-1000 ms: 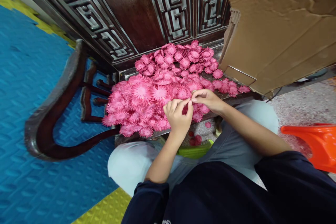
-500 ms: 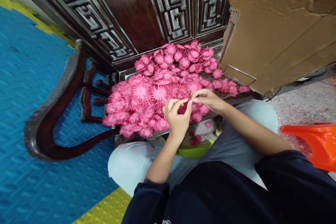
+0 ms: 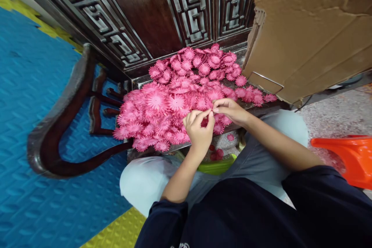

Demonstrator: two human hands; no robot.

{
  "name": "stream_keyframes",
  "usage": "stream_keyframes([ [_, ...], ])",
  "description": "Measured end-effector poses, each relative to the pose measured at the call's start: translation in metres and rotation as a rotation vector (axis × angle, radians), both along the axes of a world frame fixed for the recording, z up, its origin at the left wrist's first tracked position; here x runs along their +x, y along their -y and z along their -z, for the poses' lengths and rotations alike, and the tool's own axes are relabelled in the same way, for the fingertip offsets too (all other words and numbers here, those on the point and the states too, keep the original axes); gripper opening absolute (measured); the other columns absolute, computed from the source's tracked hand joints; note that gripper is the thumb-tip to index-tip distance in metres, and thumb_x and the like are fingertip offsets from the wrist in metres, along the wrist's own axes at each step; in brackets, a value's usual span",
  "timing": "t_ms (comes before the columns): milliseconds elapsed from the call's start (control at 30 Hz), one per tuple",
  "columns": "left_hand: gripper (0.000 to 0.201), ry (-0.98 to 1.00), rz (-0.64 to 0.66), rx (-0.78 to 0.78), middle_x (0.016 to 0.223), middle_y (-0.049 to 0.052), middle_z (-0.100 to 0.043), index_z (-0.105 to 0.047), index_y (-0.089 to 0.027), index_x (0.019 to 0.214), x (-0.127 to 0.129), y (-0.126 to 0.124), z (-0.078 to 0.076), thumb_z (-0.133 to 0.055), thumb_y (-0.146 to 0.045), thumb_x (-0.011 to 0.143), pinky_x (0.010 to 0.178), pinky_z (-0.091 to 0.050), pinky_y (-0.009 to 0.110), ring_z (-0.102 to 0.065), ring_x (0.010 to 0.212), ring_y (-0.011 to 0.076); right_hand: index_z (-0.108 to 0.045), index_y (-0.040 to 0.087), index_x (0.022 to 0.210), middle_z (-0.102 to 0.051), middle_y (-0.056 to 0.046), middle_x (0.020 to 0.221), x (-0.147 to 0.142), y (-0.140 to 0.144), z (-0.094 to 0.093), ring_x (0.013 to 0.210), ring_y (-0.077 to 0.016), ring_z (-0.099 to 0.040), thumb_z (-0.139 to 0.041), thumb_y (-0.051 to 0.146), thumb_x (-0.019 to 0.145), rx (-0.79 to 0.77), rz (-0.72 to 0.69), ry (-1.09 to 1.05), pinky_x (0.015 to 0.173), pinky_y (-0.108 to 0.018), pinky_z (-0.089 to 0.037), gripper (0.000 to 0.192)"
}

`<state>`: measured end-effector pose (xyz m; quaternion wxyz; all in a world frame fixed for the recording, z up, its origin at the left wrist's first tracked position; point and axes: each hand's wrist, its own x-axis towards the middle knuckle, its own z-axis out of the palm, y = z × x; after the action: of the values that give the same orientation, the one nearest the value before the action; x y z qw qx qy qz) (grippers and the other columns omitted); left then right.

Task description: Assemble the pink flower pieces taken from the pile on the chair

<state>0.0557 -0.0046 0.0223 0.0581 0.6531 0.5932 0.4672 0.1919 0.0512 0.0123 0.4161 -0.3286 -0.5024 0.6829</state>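
Over the front edge of a heap of pink artificial flower heads (image 3: 162, 104), my two hands meet with their fingertips almost touching. My left hand (image 3: 200, 126) is closed in a pinch, thumb against forefinger, and a small dark gap shows between them. From the right, my right hand (image 3: 231, 111) pinches at the same spot. Whatever lies between the fingertips is too small and too covered to name; a bit of pink shows there. The flower heads are flat and spiky-petalled, piled on a dark wooden seat (image 3: 174, 148).
A carved wooden backrest (image 3: 145, 7) rises behind the heap, with a curved armrest (image 3: 43, 139) at left. Cardboard (image 3: 305, 38) stands at right. Below, between my knees, is a green container (image 3: 216, 167) near loose pink pieces (image 3: 216, 155). An orange plastic stool (image 3: 354, 161) stands at far right.
My left hand has shifted slightly right, closer to my right hand. The dark red patch seen between its thumb and forefinger has become smaller. My right hand has barely moved.
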Motion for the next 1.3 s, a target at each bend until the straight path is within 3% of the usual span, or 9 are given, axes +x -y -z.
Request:
stream_keyframes([
  [333,0.013,-0.009,-0.011,-0.008,0.071,0.000,-0.062,-0.068,-0.021,0.078,-0.001,-0.001,-0.001,-0.058,-0.028,0.081,0.073,-0.038,0.030,-0.056,0.070,0.0131,-0.065,0.015,0.064,-0.054,0.003,0.064,0.000,0.003,-0.003,0.064,-0.0090,-0.048,-0.073,0.030,0.063,-0.031,-0.014,-0.030,0.069,-0.025,-0.039,0.017],
  [633,0.010,-0.098,-0.044,0.046,0.070,0.000,-0.061,-0.068,-0.024,0.078,-0.002,-0.002,0.001,-0.059,-0.028,0.080,0.073,-0.035,0.031,-0.056,0.072,0.0144,-0.063,0.015,0.063,-0.053,0.003,0.065,-0.002,0.003,-0.008,0.063,-0.0089,-0.047,-0.072,0.031,0.065,0.047,0.009,0.040,0.067,-0.025,-0.037,0.018],
  [867,0.010,0.086,-0.071,0.005,0.072,0.000,-0.056,-0.058,-0.020,0.072,-0.010,-0.008,-0.005,-0.051,-0.021,0.080,0.072,-0.039,0.029,-0.052,0.069,0.0128,-0.060,0.015,0.058,-0.053,0.002,0.063,0.002,0.000,-0.011,0.064,-0.0101,-0.046,-0.069,0.027,0.064,0.047,0.001,0.055,0.065,-0.026,-0.035,0.016],
  [1100,0.011,0.293,-0.175,0.134,0.073,-0.001,-0.045,-0.047,-0.020,0.071,-0.038,-0.019,-0.015,-0.044,-0.016,0.081,0.069,-0.039,0.025,-0.046,0.071,0.0117,-0.060,0.017,0.057,-0.056,0.003,0.062,0.008,-0.005,-0.011,0.063,-0.0093,-0.047,-0.064,0.021,0.062,0.004,0.065,0.053,0.067,-0.025,-0.036,0.008],
  [1200,0.005,0.406,-0.274,0.214,0.076,-0.002,-0.045,-0.047,-0.020,0.077,-0.055,-0.024,-0.018,-0.044,-0.016,0.080,0.071,-0.039,0.025,-0.046,0.072,0.0110,-0.060,0.017,0.058,-0.054,0.004,0.059,0.009,-0.006,-0.012,0.059,-0.0086,-0.046,-0.065,0.022,0.061,-0.054,0.110,0.040,0.065,-0.024,-0.036,0.008],
  [1300,0.003,0.437,-0.296,0.196,0.077,-0.002,-0.048,-0.049,-0.019,0.081,-0.063,-0.025,-0.020,-0.046,-0.018,0.079,0.071,-0.040,0.024,-0.047,0.071,0.0098,-0.059,0.018,0.058,-0.055,0.004,0.057,0.009,-0.009,-0.008,0.057,-0.0090,-0.047,-0.065,0.026,0.064,-0.079,0.157,0.084,0.064,-0.025,-0.037,0.012],
])
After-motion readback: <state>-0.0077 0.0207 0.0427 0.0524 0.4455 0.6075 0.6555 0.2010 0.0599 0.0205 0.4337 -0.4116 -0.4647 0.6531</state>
